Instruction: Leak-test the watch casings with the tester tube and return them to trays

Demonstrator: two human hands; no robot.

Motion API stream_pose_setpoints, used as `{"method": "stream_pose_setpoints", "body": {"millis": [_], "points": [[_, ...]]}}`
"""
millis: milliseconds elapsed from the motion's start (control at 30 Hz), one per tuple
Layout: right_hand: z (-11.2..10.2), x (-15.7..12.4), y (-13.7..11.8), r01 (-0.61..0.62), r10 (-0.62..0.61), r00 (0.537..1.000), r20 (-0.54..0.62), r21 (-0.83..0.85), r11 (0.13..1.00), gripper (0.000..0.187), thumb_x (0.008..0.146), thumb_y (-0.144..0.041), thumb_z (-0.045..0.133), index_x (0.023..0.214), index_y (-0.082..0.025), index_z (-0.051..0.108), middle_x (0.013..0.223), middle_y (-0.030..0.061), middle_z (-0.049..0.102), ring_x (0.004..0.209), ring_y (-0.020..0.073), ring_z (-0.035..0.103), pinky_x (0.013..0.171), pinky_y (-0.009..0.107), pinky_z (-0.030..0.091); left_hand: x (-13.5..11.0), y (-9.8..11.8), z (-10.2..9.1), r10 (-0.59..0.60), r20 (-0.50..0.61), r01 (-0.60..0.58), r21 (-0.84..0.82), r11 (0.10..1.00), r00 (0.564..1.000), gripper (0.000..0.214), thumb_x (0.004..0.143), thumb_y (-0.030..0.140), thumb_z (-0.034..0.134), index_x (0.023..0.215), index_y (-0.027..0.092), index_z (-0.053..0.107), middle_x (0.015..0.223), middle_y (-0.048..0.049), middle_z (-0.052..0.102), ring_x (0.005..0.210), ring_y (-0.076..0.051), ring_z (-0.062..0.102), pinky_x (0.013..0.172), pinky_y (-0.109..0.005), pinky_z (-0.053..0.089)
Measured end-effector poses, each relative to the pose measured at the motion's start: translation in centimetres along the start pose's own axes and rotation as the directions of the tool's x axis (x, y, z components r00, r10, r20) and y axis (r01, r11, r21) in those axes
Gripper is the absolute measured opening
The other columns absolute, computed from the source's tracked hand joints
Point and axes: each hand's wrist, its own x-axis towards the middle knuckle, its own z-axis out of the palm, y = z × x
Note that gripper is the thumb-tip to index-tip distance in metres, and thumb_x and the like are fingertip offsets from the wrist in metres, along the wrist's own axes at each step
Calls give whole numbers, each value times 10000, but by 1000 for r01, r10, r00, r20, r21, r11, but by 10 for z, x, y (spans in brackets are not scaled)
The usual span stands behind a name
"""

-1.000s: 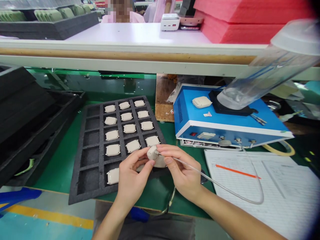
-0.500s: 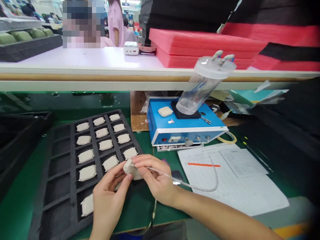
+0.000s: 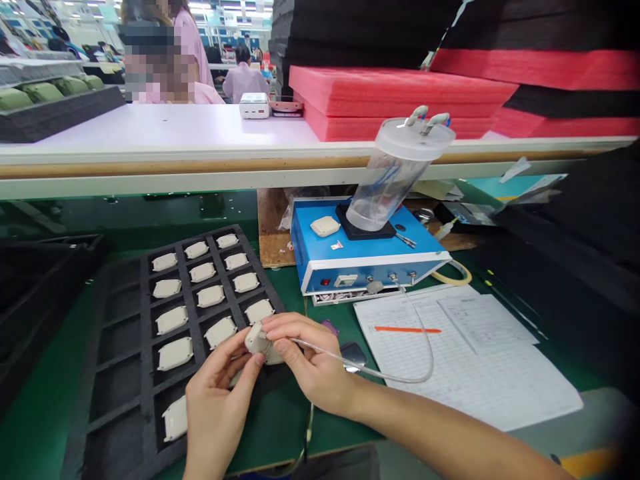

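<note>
Between thumb and fingers, my left hand (image 3: 223,393) grips a small beige watch-like case (image 3: 256,339) above the near right of a black foam tray (image 3: 147,373). My right hand (image 3: 313,360) is closed on the end of a clear thin tube (image 3: 373,370), its tip against the case; whether it enters the case is hidden by my fingers. The tube curves back to the front of a blue box-shaped machine (image 3: 370,267). Similar beige cases (image 3: 175,353) lie in several tray compartments, while the left column holds none. Another beige case (image 3: 325,227) rests on the machine.
A clear cylinder (image 3: 383,187) leans on the machine's top. Printed sheets (image 3: 465,353) with an orange stick (image 3: 407,329) lie to the right. Red foam sheets (image 3: 400,93) and a white power bank (image 3: 254,106) stand on the shelf above. A person in pink (image 3: 245,80) sits far back.
The view has shifted slightly, so the shelf and tray appear a little lower. Both hands keep nearly the same hold on the case and tube.
</note>
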Motion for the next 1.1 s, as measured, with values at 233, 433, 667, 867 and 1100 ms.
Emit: {"method": "stream_pose_setpoints", "body": {"millis": [233, 433, 667, 867, 1100], "points": [[0, 0, -1, 0, 0, 1000, 2, -7, 1000, 156, 992, -140, 637, 1020, -209, 775, 1046, 95, 801, 1074, 188, 760, 978, 310, 610, -1, 0, -1, 5, 2, -5, 10, 1000, 1000, 311, 743, 263, 879, 1049, 220, 840, 1032, -64, 841, 881, -240, 824, 814, -258, 665], [0, 0, 0, 4, -4, 1000, 0, -1, 1000, 160, 999, -145, 628, 1019, -215, 770, 1039, 92, 798, 1077, 189, 760, 971, 313, 613, -1, 1, -1, 8, 6, -8, 4, 1000, 1000, 298, 734, 257, 881, 1028, 232, 843, 1025, -52, 842, 874, -232, 824, 805, -244, 663], [0, -1, 1, -1, 1, 1000, 4, 4, 1000, 153, 1008, -167, 626, 1019, -213, 772, 1040, 95, 796, 1072, 195, 760, 963, 321, 615, -1, 1, 0, 15, -4, -15, 7, 1000, 1000, 323, 725, 274, 890, 1035, 203, 838, 1031, -78, 840, 870, -260, 824, 802, -287, 677], [1, -1, 2, -3, 3, 1000, -1, 10, 1000, 154, 1021, -194, 621, 1024, -226, 772, 1037, 87, 800, 1066, 199, 756, 953, 346, 620, 0, -1, 0, 14, -3, -14, 29, 999, 1000, 310, 740, 292, 879, 1032, 195, 835, 1031, -84, 839, 880, -266, 823, 809, -310, 684], [1, -2, 2, -9, 9, 1000, -2, -11, 1000, 154, 1029, -225, 614, 1023, -234, 768, 1039, 90, 800, 1064, 216, 757, 949, 377, 625, -2, 2, -1, 8, 4, -8, 28, 1000, 1000, 293, 747, 264, 867, 1032, 202, 836, 1025, -74, 840, 881, -247, 820, 811, -292, 681]]}}
